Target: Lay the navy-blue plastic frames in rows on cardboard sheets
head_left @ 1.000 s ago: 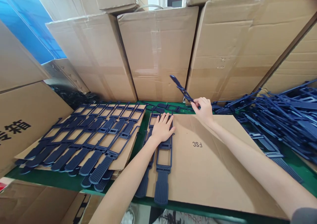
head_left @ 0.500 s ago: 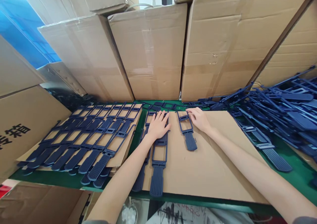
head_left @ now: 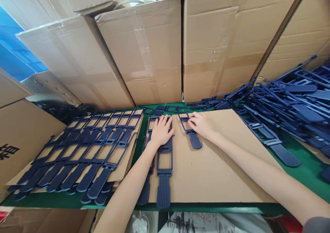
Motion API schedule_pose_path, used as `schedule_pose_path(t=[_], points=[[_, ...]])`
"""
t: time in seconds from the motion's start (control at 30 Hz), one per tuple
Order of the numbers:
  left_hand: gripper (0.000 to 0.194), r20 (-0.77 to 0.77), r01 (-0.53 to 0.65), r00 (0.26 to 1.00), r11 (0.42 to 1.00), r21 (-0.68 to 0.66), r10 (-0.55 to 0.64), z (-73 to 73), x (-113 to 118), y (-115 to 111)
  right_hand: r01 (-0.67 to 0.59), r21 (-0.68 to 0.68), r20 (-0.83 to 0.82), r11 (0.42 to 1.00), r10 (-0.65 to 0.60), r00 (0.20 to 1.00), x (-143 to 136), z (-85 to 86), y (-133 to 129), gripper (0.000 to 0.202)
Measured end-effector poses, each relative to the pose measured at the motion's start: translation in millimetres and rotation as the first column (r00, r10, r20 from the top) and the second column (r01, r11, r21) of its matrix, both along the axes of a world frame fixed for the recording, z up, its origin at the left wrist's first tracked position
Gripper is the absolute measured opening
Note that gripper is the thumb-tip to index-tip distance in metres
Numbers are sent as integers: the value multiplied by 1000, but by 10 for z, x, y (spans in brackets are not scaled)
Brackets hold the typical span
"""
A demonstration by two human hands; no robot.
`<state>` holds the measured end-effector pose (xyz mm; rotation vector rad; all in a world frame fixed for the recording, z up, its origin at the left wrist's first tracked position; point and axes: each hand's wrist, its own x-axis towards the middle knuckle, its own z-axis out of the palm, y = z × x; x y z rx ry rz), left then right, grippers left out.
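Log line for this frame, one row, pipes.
left hand: spread over blue plastic strips | right hand: at edge of separate plastic piece on cardboard sheet | loose pile: right of sheet

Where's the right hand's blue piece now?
Head view, just right of centre: the blue piece is near the far edge of the cardboard sheet, touching the right hand, right of the left hand.

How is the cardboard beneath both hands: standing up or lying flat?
Lying flat: no flap of the cardboard stands up, and dark blue pieces lie on it.
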<state>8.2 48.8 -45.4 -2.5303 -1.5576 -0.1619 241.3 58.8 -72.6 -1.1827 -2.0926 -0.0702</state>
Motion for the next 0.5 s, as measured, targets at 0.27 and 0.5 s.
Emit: schedule_pose_path(t=[0.27,0.5], points=[[59,8,2,1000,1000,3,-2,11,3,-9,-12,-118,19,993,14,1000,-96,26,-74,47],[58,7,0,1000,1000,17,0,2,8,-9,-144,-183,54,973,156,986,-114,9,-43,48]])
